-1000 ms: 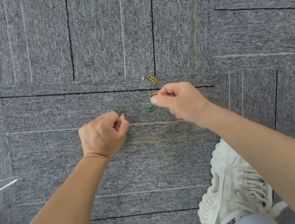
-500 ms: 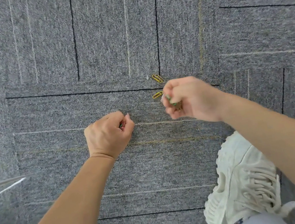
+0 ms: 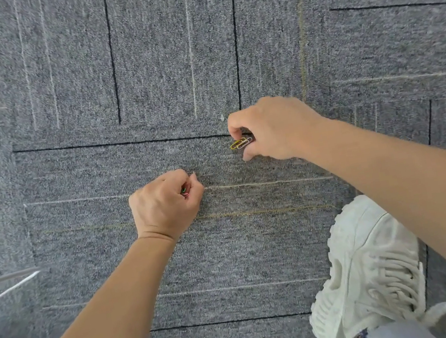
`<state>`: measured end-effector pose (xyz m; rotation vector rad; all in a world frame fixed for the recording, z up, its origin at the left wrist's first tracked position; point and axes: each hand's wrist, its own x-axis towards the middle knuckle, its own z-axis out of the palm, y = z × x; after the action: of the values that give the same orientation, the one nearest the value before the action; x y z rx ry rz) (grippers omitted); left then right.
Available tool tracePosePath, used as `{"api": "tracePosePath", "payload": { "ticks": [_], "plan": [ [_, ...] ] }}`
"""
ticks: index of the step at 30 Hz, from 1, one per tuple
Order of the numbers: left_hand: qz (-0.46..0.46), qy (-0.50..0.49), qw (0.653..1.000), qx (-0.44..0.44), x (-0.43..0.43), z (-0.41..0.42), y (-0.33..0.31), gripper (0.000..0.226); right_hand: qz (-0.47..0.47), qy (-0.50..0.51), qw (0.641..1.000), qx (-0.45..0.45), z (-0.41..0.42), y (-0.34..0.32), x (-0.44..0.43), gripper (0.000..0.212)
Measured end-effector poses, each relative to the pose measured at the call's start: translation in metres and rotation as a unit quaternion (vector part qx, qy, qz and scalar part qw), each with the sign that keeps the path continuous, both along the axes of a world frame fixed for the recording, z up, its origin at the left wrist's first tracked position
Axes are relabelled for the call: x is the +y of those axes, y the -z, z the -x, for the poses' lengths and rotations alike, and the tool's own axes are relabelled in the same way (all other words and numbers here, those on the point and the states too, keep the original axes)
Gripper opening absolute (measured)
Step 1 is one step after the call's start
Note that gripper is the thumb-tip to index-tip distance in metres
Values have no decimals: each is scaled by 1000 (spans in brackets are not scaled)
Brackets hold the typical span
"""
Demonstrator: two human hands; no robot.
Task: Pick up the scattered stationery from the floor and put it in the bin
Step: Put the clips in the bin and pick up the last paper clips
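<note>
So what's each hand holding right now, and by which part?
The right hand pinches two paper clips, one yellow, by one end. The left hand is curled round other clips, mostly hidden.

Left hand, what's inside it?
Left hand curls round paper clips; only green and red slivers show between the fingers. How many is hidden.

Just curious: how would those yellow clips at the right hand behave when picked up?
Probably light: the right hand merely pinches the clips. Likely stiff, since the thin wire loops hold their shape. Flat, so unlikely to roll.
</note>
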<state>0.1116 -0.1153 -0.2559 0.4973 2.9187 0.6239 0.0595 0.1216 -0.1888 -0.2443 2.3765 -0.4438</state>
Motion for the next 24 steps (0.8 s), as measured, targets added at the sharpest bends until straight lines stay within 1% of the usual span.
{"api": "tracePosePath", "payload": {
  "ticks": [5, 8, 10, 12, 14, 15, 16, 17, 18, 19, 20, 21, 22, 23, 24],
  "plan": [
    [3, -2, 1000, 2, 0, 0, 0, 44, -6, -38, 999, -6, 10, 1, 1, 24],
    [4, -1, 1000, 2, 0, -1, 1, 45, -21, -28, 999, -21, 8, 4, 1, 25],
    [4, -3, 1000, 1, 0, -1, 1, 45, -36, -31, 999, -19, 5, 6, 1, 26],
    [1, -2, 1000, 2, 0, -1, 1, 45, -30, -35, 999, -11, -2, 7, 5, 27],
    [-1, -1, 1000, 3, 0, -1, 1, 45, 34, -4, 999, -8, -11, 4, 13, 26],
    [-1, -1, 1000, 4, 0, -1, 1, 45, 84, 46, 995, -10, -15, 3, 17, 26],
    [0, -2, 1000, 4, 0, -1, 0, 45, 144, 128, 981, -17, -21, 1, 21, 24],
    [1, -4, 1000, 4, 0, -1, 0, 45, 220, 238, 945, -39, -26, 0, 26, 23],
    [2, -4, 1000, 5, 0, -1, 0, 45, 318, 357, 875, -82, -32, -1, 30, 21],
    [2, -3, 1000, 6, 0, -1, 0, 45, 419, 460, 770, -144, -36, -1, 34, 17],
    [2, -2, 1000, 6, 1, -1, 0, 45, 500, 526, 656, -206, -40, 0, 36, 13],
    [2, -1, 1000, 7, 1, -1, 0, 45, 558, 555, 565, -248, -44, 1, 37, 12],
    [1, 0, 1000, 8, 0, -1, 0, 45, 591, 564, 509, -273, -47, 2, 38, 15],
    [0, 1, 1000, 8, 0, -1, 1, 45, 605, 563, 488, -282, -48, 2, 39, 18],
    [-1, 1, 1000, 8, 0, -1, 0, 45, 610, 559, 485, -283, -48, 1, 39, 19]
  ]
}}
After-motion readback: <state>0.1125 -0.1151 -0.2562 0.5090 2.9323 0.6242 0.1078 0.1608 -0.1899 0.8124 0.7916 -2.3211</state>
